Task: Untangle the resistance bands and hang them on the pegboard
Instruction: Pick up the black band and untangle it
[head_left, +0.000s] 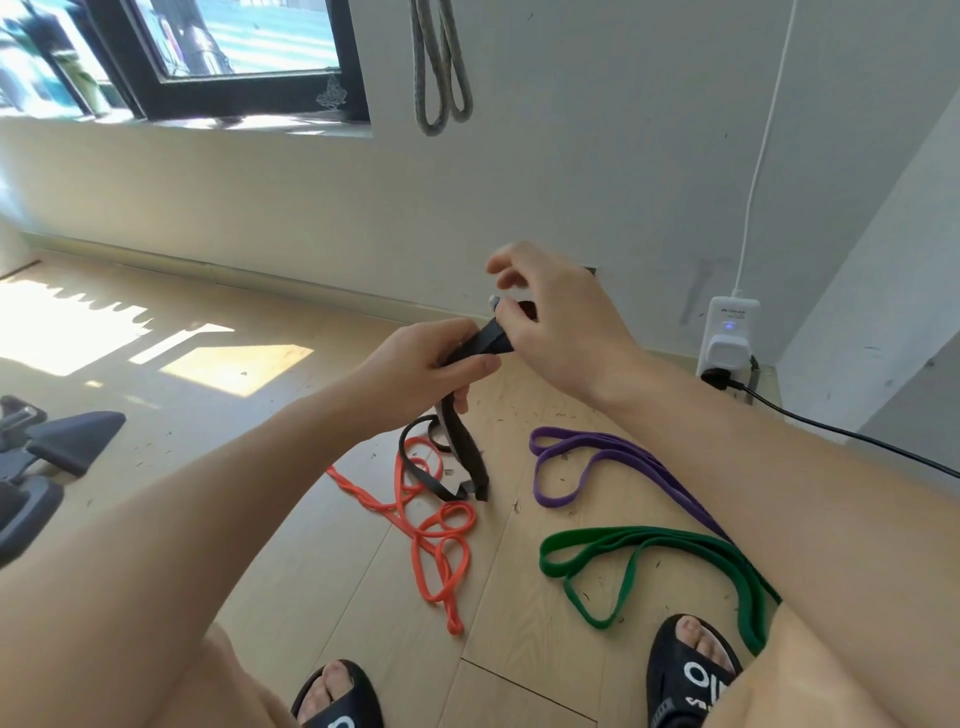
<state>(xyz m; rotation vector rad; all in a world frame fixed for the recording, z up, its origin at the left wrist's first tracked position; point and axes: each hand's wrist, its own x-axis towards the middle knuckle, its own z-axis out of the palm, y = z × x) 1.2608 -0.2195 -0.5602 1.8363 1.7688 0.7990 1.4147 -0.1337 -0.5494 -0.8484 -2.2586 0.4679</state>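
Here, going from the left, the left hand (431, 358) has its grip closed round the upper end of the black band (467, 452), thumb laid over the top. From that grip the band hangs almost straight down, and its lower loops sit on the floor (249, 322), crossed over the orange band (431, 525), so the two look tangled there. Just to the right and slightly higher, the right hand (556, 317) pinches the same black end where it sticks out past the left fist; its other fingers are lifted and loose. Further right, the purple band (613, 467) and green band (644, 566) lie apart. A grey band (441, 73) hangs on the wall above.
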